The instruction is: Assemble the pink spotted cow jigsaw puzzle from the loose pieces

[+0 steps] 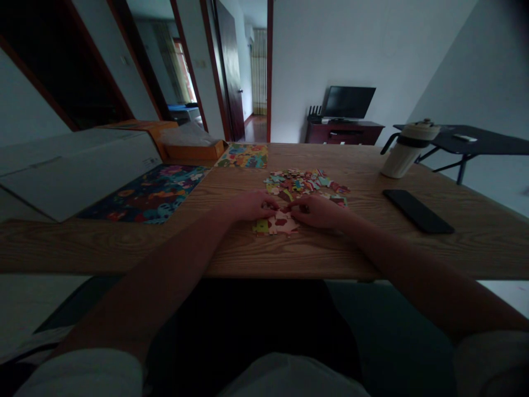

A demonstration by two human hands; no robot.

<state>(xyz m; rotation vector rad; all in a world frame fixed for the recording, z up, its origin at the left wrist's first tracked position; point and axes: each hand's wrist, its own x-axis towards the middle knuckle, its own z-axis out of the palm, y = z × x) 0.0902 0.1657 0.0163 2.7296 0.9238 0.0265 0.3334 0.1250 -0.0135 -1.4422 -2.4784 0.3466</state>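
An orange box (194, 153) has clear plastic (185, 135) in it. The left hand (252, 205) and right hand (316, 212) touch the puzzle (283, 223); I can't tell if the fingers (269, 200) grip pieces

I'm standing in a home: a television (349, 102) sits on a low reddish cabinet (322, 134) by the wall (318, 44), and a curtain (259, 71) hangs beyond an open door (230, 69). Farther left, in poor light, is maybe a bed (184, 114).

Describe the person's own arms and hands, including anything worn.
Nothing visible is worn on the left hand or the right hand. The left forearm and right forearm are uncovered, up to pale, plain-looking sleeves.
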